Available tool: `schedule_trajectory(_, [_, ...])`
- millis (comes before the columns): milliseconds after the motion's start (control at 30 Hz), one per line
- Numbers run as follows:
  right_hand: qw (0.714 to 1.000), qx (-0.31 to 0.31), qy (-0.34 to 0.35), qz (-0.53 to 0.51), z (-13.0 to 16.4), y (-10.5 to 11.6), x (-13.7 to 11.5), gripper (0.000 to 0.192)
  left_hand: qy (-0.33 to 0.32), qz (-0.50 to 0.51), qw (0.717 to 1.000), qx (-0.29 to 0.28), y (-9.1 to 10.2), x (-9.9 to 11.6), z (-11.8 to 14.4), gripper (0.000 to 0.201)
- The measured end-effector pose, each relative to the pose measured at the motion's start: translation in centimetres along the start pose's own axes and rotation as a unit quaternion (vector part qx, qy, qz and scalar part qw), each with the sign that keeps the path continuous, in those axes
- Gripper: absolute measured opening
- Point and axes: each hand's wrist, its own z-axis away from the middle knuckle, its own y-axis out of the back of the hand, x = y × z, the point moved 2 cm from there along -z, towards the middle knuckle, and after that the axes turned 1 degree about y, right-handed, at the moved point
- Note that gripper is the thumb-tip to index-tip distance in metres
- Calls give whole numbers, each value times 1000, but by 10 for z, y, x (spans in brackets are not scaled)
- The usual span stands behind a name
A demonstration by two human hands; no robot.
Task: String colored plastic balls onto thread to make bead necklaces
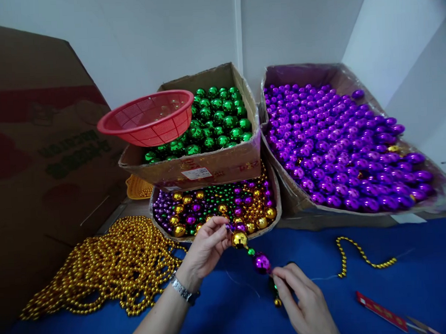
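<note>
A short bead string runs between my hands, with a large gold bead [239, 239], a small green bead [251, 252] and a large purple bead [262, 263] on it. My left hand [210, 247], wearing a metal wristwatch [183, 288], pinches the upper end near a small dark purple bead [227, 227]. My right hand [304, 295] grips the string just below the large purple bead. Beneath those fingers hangs a tail of green and small gold beads [277, 302], partly hidden. Thin clear thread lies on the blue cloth [222, 314] beside both hands.
Behind my hands stands a box of mixed beads [213, 199], under a box of green balls [230, 121] with a red basket [147, 121] on top. Purple balls [332, 137] fill the right box. Gold bead strands [116, 265], a short gold strand [343, 253] and a red-wrapped tool [380, 310] lie around.
</note>
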Motion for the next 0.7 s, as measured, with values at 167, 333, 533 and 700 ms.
schedule_trajectory(167, [1000, 17, 15, 18, 2, 0, 5, 22, -47, -107, 993, 29, -1, 6, 2, 20])
schedule_trajectory(333, [999, 14, -41, -20, 12, -12, 13, 20, -66, -233, 970, 28, -4, 10, 11, 21])
schedule_trajectory(533, [971, -15, -177, -158, 26, -33, 18, 22, -52, -269, 961, 33, -3, 0, 20, 16])
schedule_trajectory(700, [985, -51, -145, -75, 16, -6, 20, 22, -86, -366, 926, 24, -15, 4, 28, 14])
